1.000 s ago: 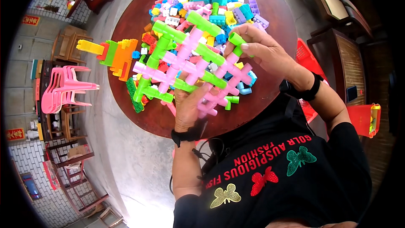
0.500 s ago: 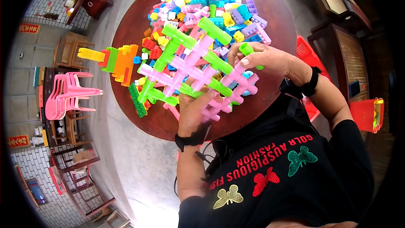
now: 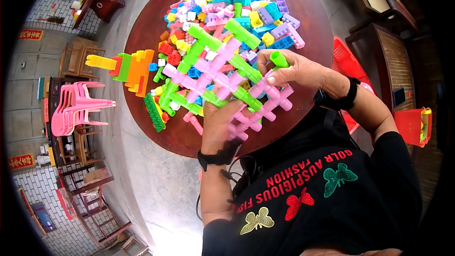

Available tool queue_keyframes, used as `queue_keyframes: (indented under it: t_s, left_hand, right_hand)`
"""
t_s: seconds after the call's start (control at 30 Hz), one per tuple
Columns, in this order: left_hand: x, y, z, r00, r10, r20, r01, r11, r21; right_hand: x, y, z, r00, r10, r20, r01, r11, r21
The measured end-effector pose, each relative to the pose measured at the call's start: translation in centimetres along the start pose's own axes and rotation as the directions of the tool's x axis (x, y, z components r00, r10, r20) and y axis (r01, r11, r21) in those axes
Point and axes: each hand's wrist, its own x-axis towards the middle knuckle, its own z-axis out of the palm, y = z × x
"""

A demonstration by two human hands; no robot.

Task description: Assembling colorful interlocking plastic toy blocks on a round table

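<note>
- Head view: the person stands over a round dark-red table and holds a big lattice of pink and green plastic bars up off it, tilted, its far end over the heap of loose blocks.
- The left hand is under the near edge of the lattice, fingers wrapped around a pink bar and clamped on it; a black band sits on that wrist.
- The right hand grips the right side of the lattice, and a short green tube piece stands up between thumb and forefinger, pinched there right beside a pink joint.
- Since a second ago the lattice has swung a little: its green bars lie more across the table now, and the right hand has slid from the far right edge to the top of the near pink section. From here it looks like the green piece is being brought to an open end.
- Beyond the hands lies the heap of loose coloured blocks; to the left, on the table, a yellow, green and orange block build and a long green strip.
- Off the table, stacked pink chairs on the left, a red basket on the right.
</note>
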Motion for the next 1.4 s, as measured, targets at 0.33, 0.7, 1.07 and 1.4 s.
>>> queue_keyframes:
  t_s: [0.33,0.7,1.07,1.4]
  left_hand:
    - [-0.2,-0.1,-0.3,1.0,-0.016,-0.005,0.016,0.996,0.089]
    - [-0.3,0.2,0.3,0.999,-0.013,0.031,0.013,1.0,0.004]
    - [-0.6,0.3,0.6,0.998,0.055,0.041,-0.059,0.994,0.095]
    - [-0.3,0.0,-2.2,0.966,0.242,-0.086,-0.238,0.97,0.056]
  right_hand:
    - [0.2,0.7,0.5,0.998,-0.032,0.052,0.032,0.999,0.008]
    - [0.1,0.2,0.4,0.996,0.05,0.067,-0.052,0.998,0.029]
    - [-0.4,0.5,0.3,0.984,0.102,0.149,-0.14,0.951,0.275]
    - [0.1,0.0,-1.2,0.969,-0.246,-0.018,0.241,0.959,-0.151]
